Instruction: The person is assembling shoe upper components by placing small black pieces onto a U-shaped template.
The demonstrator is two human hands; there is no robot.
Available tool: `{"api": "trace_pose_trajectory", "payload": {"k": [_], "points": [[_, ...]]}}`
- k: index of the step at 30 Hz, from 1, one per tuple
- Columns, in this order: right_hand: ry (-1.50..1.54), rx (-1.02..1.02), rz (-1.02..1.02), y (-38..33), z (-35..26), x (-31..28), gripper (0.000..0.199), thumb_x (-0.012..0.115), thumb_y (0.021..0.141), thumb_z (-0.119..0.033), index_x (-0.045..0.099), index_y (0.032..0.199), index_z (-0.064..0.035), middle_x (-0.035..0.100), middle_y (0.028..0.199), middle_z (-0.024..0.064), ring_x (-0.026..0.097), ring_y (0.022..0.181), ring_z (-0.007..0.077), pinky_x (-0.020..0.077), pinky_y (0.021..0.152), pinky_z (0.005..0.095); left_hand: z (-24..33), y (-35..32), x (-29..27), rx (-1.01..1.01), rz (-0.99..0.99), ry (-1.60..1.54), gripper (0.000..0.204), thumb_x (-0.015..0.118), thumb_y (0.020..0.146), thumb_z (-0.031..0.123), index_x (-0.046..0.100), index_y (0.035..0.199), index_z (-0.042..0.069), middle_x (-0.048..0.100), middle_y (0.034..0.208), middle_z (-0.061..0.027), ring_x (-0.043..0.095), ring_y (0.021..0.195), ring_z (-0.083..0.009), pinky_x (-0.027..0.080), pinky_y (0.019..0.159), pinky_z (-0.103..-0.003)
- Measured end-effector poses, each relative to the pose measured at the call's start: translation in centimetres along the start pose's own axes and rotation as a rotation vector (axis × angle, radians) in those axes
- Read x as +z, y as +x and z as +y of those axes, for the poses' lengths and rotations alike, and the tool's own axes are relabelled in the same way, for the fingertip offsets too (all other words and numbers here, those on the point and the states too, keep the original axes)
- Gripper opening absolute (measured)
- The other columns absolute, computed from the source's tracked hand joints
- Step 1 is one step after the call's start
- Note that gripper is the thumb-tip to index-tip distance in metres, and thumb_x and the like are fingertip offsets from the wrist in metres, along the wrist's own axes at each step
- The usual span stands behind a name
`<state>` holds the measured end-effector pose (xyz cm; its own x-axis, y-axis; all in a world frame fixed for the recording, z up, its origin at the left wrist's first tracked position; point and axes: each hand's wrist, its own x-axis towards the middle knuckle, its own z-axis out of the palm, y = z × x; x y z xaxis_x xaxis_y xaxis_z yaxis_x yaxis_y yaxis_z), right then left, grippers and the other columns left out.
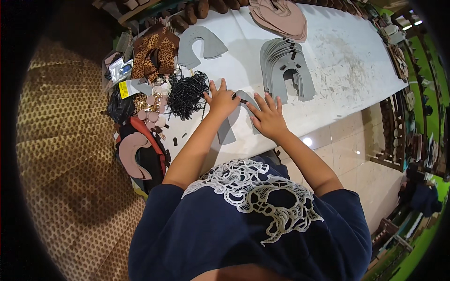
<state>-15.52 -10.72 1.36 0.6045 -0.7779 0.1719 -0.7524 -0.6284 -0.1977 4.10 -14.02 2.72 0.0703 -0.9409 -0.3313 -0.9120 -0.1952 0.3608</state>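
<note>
On the white table in front of me lies a grey U-shaped shoe-upper piece (227, 133) with a small black strip (243, 101) across its top curve. My left hand (222, 101) rests on its left side, fingers spread, the thumb side beside the strip. Fingers apart, my right hand (269, 118) lies flat over the right side of the same piece and hides part of it. Past my right hand is a fanned stack of grey U-shaped pieces (276, 75), several with black strips. Another group of grey pieces (189, 49) lies further off to the left.
Left of my hands sit a heap of black beaded cord (185, 96), leopard-print pieces (161, 49) and pink round pieces (152, 116). Pink cut pieces (281, 21) lie at the far edge. A patterned golden-brown sheet (70, 154) spreads at the left; shelves stand at the right.
</note>
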Motion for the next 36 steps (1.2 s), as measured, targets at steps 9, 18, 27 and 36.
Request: {"api": "trace_pose_trajectory", "payload": {"k": [9,18,27,36], "points": [[-0.001,0.008,-0.01,-0.1,-0.3,-0.3,0.043,0.049,0.087,-0.033,0.048,0.129,-0.0255,0.032,0.142,0.0066,0.025,0.132,0.0331,0.0113,0.104,0.0583,0.1,-0.1,-0.8,0.059,-0.055,0.017,0.035,0.055,0.082,0.044,0.07,0.098,0.016,0.019,0.149,-0.0168,-0.004,0.136,-0.045,0.004,0.099,-0.07],[-0.001,0.01,-0.016,0.1,-0.4,-0.3,0.045,0.051,0.086,-0.031,0.047,0.13,-0.0256,0.032,0.142,0.0071,0.023,0.132,0.0334,0.0115,0.104,0.0598,-1.5,-2.2,1.3,0.175,0.522,0.073,0.053,0.068,0.074,0.03,0.05,0.124,0.024,0.027,0.144,-0.0133,0.02,0.133,-0.0359,0.01,0.101,-0.064],[-0.044,-0.008,0.012,0.0,-0.2,0.1,0.046,0.051,0.085,-0.031,0.046,0.131,-0.0258,0.031,0.143,0.0072,0.02,0.134,0.033,0.0105,0.103,0.0613,-1.8,-5.4,3.7,0.338,0.438,0.119,0.051,0.061,0.079,0.034,0.049,0.128,0.022,0.027,0.144,-0.0122,0.021,0.133,-0.0341,0.011,0.102,-0.064],[-0.058,-0.03,0.038,0.0,-0.4,0.1,0.047,0.051,0.085,-0.032,0.045,0.132,-0.027,0.03,0.144,0.0058,0.02,0.134,0.0325,0.0091,0.103,0.0624,-2.1,-5.9,4.9,0.279,0.444,0.159,0.056,0.058,0.081,0.043,0.044,0.133,0.027,0.026,0.146,-0.0121,0.02,0.134,-0.0338,0.007,0.103,-0.062]]}}
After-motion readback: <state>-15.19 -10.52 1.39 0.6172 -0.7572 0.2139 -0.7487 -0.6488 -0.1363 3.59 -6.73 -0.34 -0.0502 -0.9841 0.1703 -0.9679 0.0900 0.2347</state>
